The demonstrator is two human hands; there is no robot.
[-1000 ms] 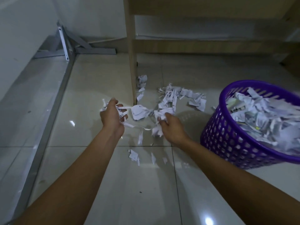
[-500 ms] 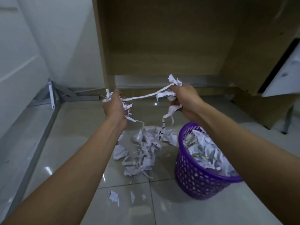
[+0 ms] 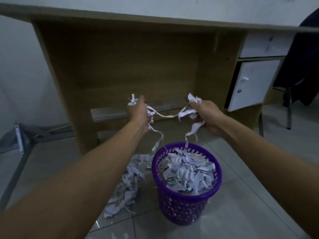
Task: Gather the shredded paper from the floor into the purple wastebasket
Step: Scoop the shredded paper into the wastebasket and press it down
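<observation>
My left hand [image 3: 140,112] grips a bunch of white shredded paper, and my right hand [image 3: 206,114] grips another bunch. One long paper strip [image 3: 168,116] runs between the two hands, and loose strips dangle below them. Both hands are raised above the purple wastebasket [image 3: 183,207], which stands on the floor and is heaped with shredded paper. A dangling strip from my right hand reaches down to the basket's far rim. A pile of shredded paper [image 3: 126,187] lies on the tiles just left of the basket.
A wooden desk [image 3: 120,62] stands directly ahead, with a white drawer and cabinet door [image 3: 250,87] at its right. A dark chair [image 3: 300,69] sits at the far right. A grey metal frame [image 3: 20,138] lies along the floor at the left.
Both hands lifted the paper off the floor and rose over the wastebasket. The view tilted up, so the basket now sits below the hands.
</observation>
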